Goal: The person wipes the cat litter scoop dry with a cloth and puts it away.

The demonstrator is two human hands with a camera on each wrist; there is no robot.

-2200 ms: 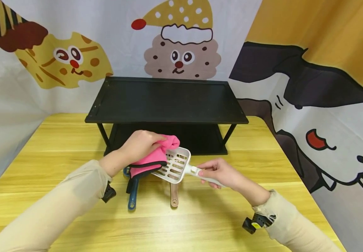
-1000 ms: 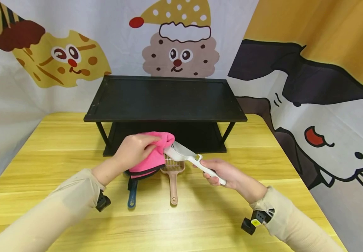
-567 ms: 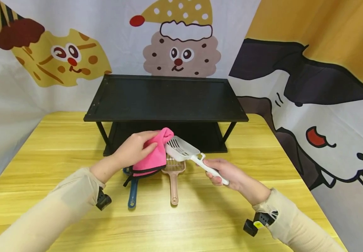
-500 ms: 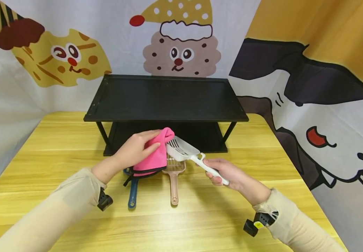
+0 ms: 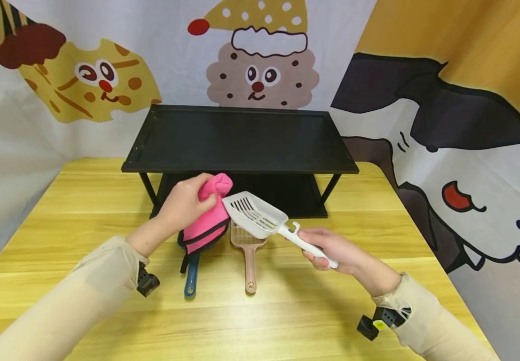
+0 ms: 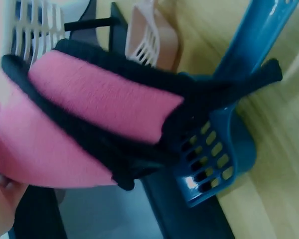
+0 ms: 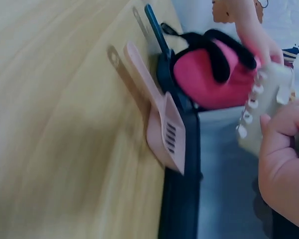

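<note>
white scoop (image 5: 272, 217), gripped in right hand (image 5: 329, 246), points head-first toward left hand (image 5: 183, 203) pinching pink cloth (image 5: 208, 223); beige scoop (image 5: 249, 255) between.

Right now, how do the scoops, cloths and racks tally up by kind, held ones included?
Scoops: 3 (white scoop, blue scoop, pinkish-beige scoop)
Cloths: 1 (pink cloth)
Racks: 1 (black rack)
Total: 5

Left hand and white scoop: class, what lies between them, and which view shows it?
In the head view, the pink cloth lies between the left hand, which grips it, and the white scoop.
</note>
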